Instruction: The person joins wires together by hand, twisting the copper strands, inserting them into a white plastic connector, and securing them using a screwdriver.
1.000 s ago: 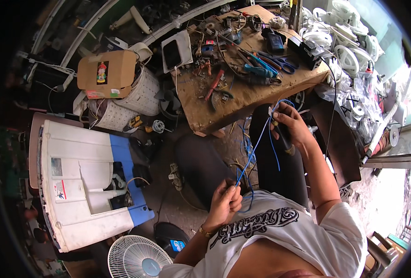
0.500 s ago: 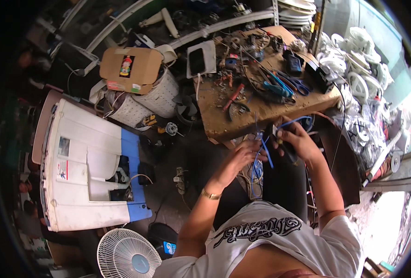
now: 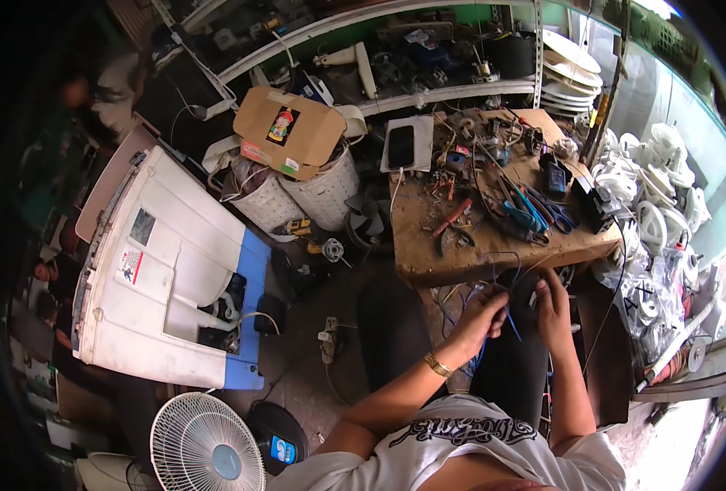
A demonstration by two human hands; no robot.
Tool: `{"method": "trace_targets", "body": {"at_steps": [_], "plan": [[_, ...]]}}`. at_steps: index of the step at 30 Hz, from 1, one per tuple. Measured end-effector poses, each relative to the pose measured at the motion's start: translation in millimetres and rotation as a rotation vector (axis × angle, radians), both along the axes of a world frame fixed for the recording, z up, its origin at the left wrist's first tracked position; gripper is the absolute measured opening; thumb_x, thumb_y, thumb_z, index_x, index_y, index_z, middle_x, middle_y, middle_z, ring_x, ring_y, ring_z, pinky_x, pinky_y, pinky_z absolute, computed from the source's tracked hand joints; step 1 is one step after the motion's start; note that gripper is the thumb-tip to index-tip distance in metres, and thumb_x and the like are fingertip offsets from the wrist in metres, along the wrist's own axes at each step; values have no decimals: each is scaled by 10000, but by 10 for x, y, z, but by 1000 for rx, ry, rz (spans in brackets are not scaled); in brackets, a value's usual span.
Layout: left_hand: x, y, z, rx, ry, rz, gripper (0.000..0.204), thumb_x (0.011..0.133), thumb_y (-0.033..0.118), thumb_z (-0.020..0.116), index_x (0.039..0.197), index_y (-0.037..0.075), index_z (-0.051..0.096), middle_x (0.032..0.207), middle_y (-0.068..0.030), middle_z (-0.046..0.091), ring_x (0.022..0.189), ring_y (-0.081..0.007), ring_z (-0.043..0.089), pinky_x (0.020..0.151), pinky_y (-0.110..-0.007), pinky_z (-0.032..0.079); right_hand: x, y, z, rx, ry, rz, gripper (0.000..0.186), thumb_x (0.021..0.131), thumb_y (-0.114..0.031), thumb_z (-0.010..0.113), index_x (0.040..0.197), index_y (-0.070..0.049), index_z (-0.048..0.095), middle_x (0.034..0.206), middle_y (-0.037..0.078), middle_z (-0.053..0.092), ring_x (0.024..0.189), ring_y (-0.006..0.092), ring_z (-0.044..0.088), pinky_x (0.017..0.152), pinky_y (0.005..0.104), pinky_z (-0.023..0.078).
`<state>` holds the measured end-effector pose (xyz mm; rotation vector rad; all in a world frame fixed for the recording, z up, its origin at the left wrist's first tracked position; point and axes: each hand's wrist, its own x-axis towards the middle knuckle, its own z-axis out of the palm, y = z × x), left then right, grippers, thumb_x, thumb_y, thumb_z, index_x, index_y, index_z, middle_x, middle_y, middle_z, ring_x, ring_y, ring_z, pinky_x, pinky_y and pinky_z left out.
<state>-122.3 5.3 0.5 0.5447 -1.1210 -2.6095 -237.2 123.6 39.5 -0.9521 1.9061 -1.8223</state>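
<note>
Just in front of the wooden workbench's [image 3: 428,255] near edge, above my lap, my left hand [image 3: 482,317] is closed with thin blue wire [image 3: 514,321] pinched in its fingers. One end of the wire loops up toward the bench edge, and more blue strands hang below the hand. My right hand [image 3: 554,315] is a short way to the right, fingers pointing up and drawn together. Something small and dark shows by its fingertips, too unclear to name. A thin copper-coloured strand [image 3: 543,260] runs close above that hand.
On the bench lie blue-handled pliers [image 3: 520,214], scissors [image 3: 561,219], a red-handled tool [image 3: 453,216] and a dark meter [image 3: 554,176]. White fan parts [image 3: 653,188] pile up at right. A white-and-blue casing [image 3: 191,270] and a fan [image 3: 207,442] stand at left.
The head view has shifted, showing more of the shelf at the back. My left hand's fingers have closed on the blue wire. My right hand has turned fingers-up; the dark tool it held is no longer distinct.
</note>
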Motion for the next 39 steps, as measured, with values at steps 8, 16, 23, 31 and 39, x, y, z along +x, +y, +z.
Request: {"method": "trace_targets", "body": {"at_steps": [8,16,23,31,39], "plan": [[-84,101,40,75,-99,177,81,960,234,611,978,164,575,775,70,543,584,-38,500,440,-184,361,105,-153,-111,-166,-45,78,141,985,-67,529,937,37,612,865,32,604,828,123,549,782,264,443],[-344,-306,-1027,410,-147,339,115,984,210,514,886,168,557,691,51,524,560,-93,491,527,-271,454,192,170,-199,-218,281,-23,156,930,-96,551,811,2,524,720,81,524,544,175,479,545,274,407],[-112,-539,-1754,541,-127,325,243,1025,346,454,1045,135,573,793,-34,609,685,-191,589,737,-353,534,260,366,76,-306,-275,-162,202,994,-304,558,945,-109,535,712,-16,538,498,67,488,410,206,375],[748,-138,-863,21,226,-289,587,1004,524,430,1431,123,398,1182,-92,590,1089,-195,566,951,-363,431,-304,364,183,-486,-444,-409,382,993,-296,574,1301,-72,541,973,16,601,812,77,544,647,195,444],[1151,133,-739,-305,256,-513,356,1033,290,494,1288,43,512,870,15,529,837,-85,510,823,-260,434,-696,359,342,-454,-294,-521,285,1010,-279,532,1175,-51,574,991,24,583,884,115,539,789,253,445]]}}
